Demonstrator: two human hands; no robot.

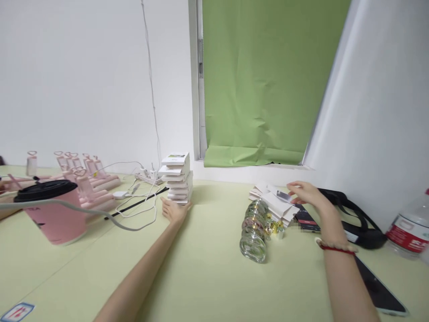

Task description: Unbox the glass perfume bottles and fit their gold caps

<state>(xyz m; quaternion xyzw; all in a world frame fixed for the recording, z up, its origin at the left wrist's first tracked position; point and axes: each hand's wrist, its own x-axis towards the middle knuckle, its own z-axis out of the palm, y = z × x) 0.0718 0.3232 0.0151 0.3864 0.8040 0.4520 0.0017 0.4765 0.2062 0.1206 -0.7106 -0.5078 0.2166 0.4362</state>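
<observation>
Cupping the foot of the white box stack (177,176), L hand (174,212) sits palm down on the table (208,268), grip spread w/ fingers apart either side of the near base; no box is clamped. L forearm runs straight up from bottom ctr, low & close to the tabletop. R hand (304,193) is raised abt level w/ the stack, wrist bent so fingers point L; its grip is loosely apart, fingertips by a shiny grey strip (284,195), can't tell if touching. R forearm comes up steeply from the lower R, bracelets (337,246) at the wrist. Under/just L of R hand: folded white cartons (279,208). Nearer the viewer, a row of clear glass bottles (254,243) lies btwn the two arms, gold caps (275,227) just R of it. Beyond R wrist: black strapped item (368,235), then a red-label bottle (409,232) at far R; dark-screen device (378,286) partly behind R forearm. L of the stack: white cables, pink tubes (103,181), pink cup w/ black lid (60,214), & another person's arm (8,213) at the edge. Green blind (268,80) hangs behind.
</observation>
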